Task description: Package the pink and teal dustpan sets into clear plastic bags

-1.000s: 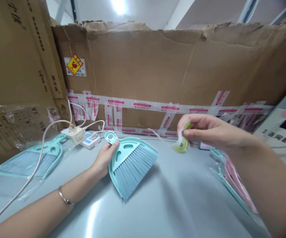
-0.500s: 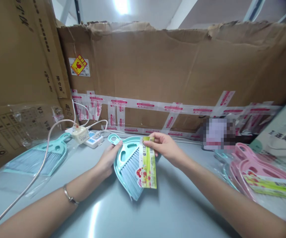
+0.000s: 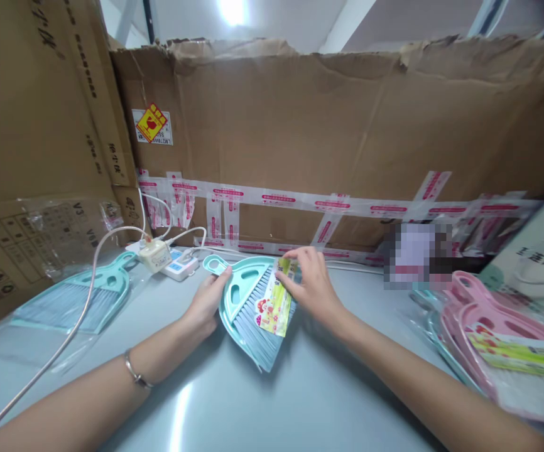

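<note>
A teal dustpan [image 3: 227, 307] with a matching hand brush [image 3: 252, 326] nested in it is held at a tilt just above the grey table. My left hand [image 3: 206, 302] is closed on its left edge near the looped handle, thumb on top. My right hand [image 3: 315, 285] pinches the upper part of a yellow-green printed card [image 3: 276, 307], which lies across the right side of the bristles. The fingertips behind the card and under the dustpan are hidden.
Another teal dustpan set [image 3: 71, 295] in clear plastic lies at left, crossed by a pale cable [image 3: 90, 276]. Behind it sits a power strip [image 3: 178, 266] with a plug. Pink dustpan sets [image 3: 498, 307] are stacked at right. A large cardboard box [image 3: 276, 125] walls off the back.
The card has swung from upright to a slant and now lies closer against the bristles. My right hand has turned and shifted slightly right. My left hand keeps its hold.
</note>
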